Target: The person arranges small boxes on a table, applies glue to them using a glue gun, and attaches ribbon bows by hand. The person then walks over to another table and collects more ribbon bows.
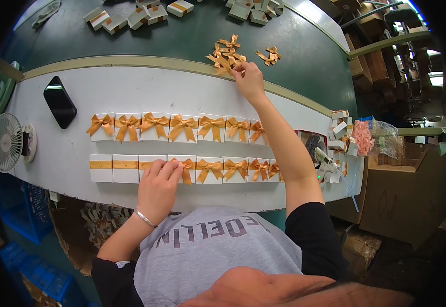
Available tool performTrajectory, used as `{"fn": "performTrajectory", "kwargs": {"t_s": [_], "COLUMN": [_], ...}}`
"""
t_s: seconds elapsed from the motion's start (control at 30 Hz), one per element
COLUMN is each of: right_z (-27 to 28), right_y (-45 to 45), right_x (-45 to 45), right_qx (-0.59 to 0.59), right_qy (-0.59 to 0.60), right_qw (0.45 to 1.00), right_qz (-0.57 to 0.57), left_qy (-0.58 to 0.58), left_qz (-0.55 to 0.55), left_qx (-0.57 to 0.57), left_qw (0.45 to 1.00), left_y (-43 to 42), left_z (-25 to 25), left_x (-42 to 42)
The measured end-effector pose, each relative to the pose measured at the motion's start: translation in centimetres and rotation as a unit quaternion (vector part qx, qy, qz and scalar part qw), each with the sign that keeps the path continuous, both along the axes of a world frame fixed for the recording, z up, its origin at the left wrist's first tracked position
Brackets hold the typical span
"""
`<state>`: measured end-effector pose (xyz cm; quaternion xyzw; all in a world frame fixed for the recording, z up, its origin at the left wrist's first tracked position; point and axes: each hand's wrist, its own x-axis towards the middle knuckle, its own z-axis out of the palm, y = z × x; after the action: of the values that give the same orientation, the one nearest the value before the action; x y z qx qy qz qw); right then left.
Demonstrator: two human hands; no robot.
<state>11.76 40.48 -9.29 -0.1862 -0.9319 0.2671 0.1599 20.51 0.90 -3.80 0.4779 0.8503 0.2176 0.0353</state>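
Observation:
My right hand [248, 81] reaches to the far side, fingers pinched at the edge of a loose pile of gold ribbon bows [228, 51]. Near me, my left hand [157, 185] rests over the front row of small white gift boxes [101, 175]. Its fingers are bent together at the left side of a gold bow [186, 171] on one box, and they hide part of that box and its neighbour. Leftward, two boxes carry just a flat gold band with a small dot; the boxes to the right carry bows. Behind, another row [155, 134] has bows throughout.
A black phone [59, 102] and a small white fan [7, 142] are at the left. A glue gun [326, 162] lies right, beside more boxes and pink material [363, 138]. Several boxes [149, 14] sit on the green surface beyond a raised ledge [131, 61].

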Motion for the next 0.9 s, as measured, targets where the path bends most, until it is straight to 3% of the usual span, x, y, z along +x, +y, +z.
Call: {"fn": "performTrajectory", "kwargs": {"t_s": [0.07, 0.17, 0.2, 0.27, 0.3, 0.4, 0.53, 0.7, 0.8, 0.83, 0.9], "right_z": [3.2, 8.8, 9.9, 11.3, 11.6, 11.6, 9.1, 6.1, 4.7, 4.4, 3.9], "right_y": [-2.9, -9.3, -11.2, -14.2, -15.3, -18.1, -20.7, -24.0, -24.5, -24.5, -24.4], "right_x": [2.6, 7.9, 9.6, 12.0, 12.9, 14.8, 16.0, 13.7, 11.3, 10.9, 10.4], "right_qx": [-0.102, -0.194, -0.223, -0.185, -0.188, -0.217, -0.319, -0.373, -0.302, -0.303, -0.305], "right_qy": [0.016, -0.026, -0.051, -0.043, -0.047, -0.064, -0.100, -0.104, -0.089, -0.094, -0.105], "right_qw": [0.993, 0.962, 0.948, 0.930, 0.924, 0.914, 0.903, 0.887, 0.919, 0.920, 0.921], "right_qz": [0.054, 0.188, 0.220, 0.315, 0.330, 0.337, 0.271, 0.250, 0.238, 0.232, 0.220], "left_qy": [-0.064, -0.056, -0.110, -0.219, -0.287, -0.538, -0.593, -0.503, -0.193, -0.076, 0.063], "left_qz": [0.022, 0.121, 0.122, 0.122, 0.116, 0.091, 0.123, 0.266, 0.284, 0.272, 0.209], "left_qx": [0.058, 0.209, 0.221, 0.244, 0.270, 0.116, 0.268, 0.237, 0.213, 0.125, 0.106], "left_qw": [0.996, 0.969, 0.961, 0.937, 0.912, 0.830, 0.749, 0.787, 0.915, 0.951, 0.970], "left_y": [-0.3, 0.4, 0.5, 0.5, 0.8, -1.1, -3.4, -5.9, -6.6, -7.4, -7.4], "left_z": [0.8, 3.2, 3.5, 3.8, 3.8, 2.3, -1.0, -0.4, 0.0, -0.6, -0.7], "left_x": [-0.8, -1.6, -1.9, -2.3, -2.3, -2.0, 1.2, 1.3, 0.7, 0.6, 0.3]}}
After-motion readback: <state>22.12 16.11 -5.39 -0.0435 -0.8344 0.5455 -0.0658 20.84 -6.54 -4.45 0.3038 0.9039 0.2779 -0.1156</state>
